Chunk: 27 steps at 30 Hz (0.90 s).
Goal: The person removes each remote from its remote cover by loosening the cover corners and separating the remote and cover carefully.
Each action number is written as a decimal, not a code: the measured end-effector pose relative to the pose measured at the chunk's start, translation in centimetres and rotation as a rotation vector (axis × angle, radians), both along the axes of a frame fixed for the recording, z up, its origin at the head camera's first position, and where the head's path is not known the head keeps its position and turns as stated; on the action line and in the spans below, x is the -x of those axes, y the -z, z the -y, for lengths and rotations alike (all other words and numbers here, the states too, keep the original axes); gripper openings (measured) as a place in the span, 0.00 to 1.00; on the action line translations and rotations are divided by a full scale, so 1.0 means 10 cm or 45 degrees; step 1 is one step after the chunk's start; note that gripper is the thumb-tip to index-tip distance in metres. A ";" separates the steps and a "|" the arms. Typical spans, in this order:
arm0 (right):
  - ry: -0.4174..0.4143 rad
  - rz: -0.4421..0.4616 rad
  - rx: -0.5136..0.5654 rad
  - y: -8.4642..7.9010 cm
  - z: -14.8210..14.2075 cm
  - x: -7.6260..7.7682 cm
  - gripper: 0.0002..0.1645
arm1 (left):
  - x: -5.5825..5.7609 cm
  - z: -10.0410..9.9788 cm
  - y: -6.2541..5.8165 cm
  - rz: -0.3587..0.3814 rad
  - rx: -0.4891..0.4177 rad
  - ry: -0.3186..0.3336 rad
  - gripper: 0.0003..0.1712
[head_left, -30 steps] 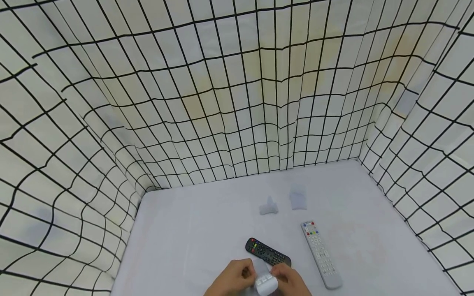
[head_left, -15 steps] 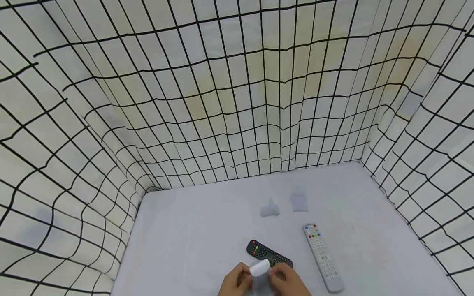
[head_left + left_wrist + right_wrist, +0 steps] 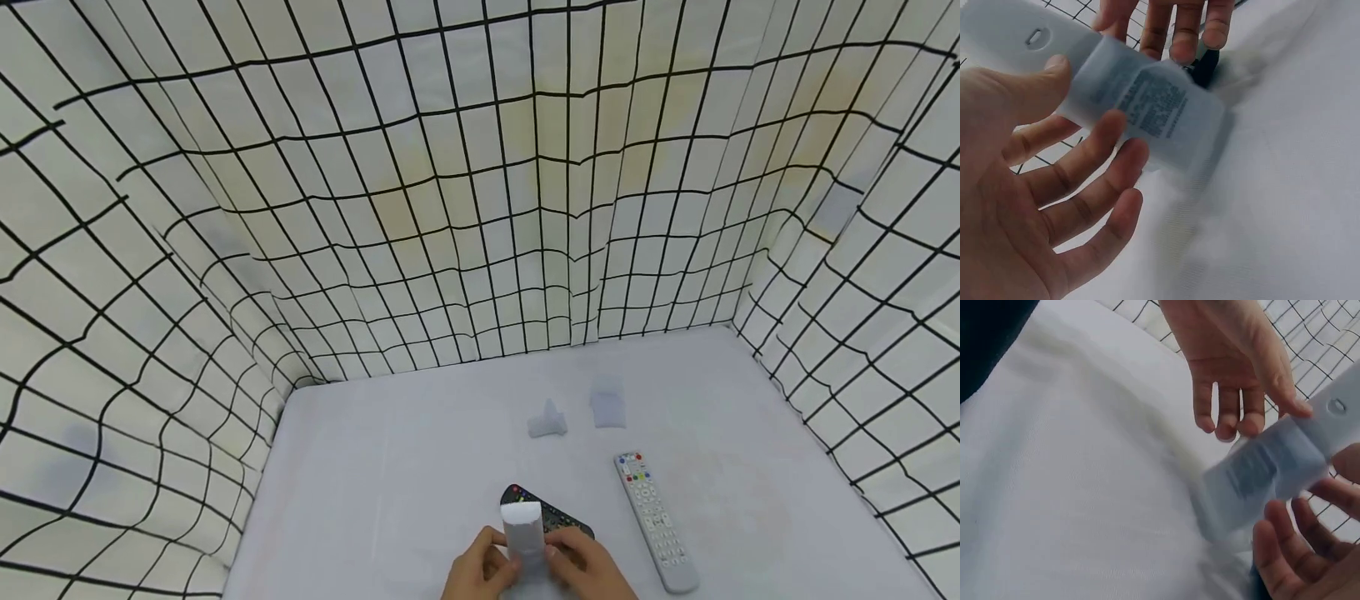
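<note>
A white remote control [image 3: 522, 525] is held between both hands at the front of the table, tipped up with its back showing. A translucent sleeve [image 3: 1204, 134] covers one end, with printed text visible through it. My left hand [image 3: 477, 568] pinches one side, its thumb on the back of the remote in the left wrist view. From the other side my right hand [image 3: 587, 565] grips the covered part with thumb and fingers; in the right wrist view, this hand [image 3: 1310, 553] lies at the lower right. A black remote [image 3: 562, 518] lies just behind, partly hidden.
To the right a longer light-grey remote [image 3: 656, 523] lies on the white table [image 3: 375, 483]. Farther back are a crumpled translucent piece [image 3: 547, 422] and a flat one [image 3: 607, 407]. White cloth walls with a black grid [image 3: 465, 250] enclose the table.
The remote's buttons faced up a second ago; it has since been tipped up and turned, its back now showing. My left hand has shifted slightly right. The things lying on the table stay put.
</note>
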State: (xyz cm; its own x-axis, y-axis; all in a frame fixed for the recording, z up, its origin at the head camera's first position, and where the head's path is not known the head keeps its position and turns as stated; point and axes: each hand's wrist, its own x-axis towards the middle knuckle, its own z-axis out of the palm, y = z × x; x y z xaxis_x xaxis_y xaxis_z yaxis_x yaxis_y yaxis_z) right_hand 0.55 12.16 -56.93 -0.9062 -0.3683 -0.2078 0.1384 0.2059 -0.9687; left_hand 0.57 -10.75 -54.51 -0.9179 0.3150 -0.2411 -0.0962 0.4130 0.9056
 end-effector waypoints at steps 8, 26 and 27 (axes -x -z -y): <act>-0.088 0.022 0.092 -0.06 -0.01 -0.02 0.16 | 0.02 0.04 0.01 -0.038 0.040 0.072 0.17; -0.141 -0.015 0.221 0.11 0.06 0.03 0.16 | 0.06 0.01 0.02 -0.226 -0.047 0.102 0.21; -0.145 -0.021 0.213 0.11 0.06 0.03 0.16 | 0.05 0.01 0.01 -0.216 -0.049 0.092 0.21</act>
State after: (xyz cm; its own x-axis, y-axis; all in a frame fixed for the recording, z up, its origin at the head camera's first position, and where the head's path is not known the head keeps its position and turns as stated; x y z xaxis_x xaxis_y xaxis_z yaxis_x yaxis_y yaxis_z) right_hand 0.23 11.58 -58.06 -0.8595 -0.4967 -0.1206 0.1073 0.0553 -0.9927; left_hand 0.05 -10.84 -54.63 -0.9192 0.3874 -0.0711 0.0881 0.3780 0.9216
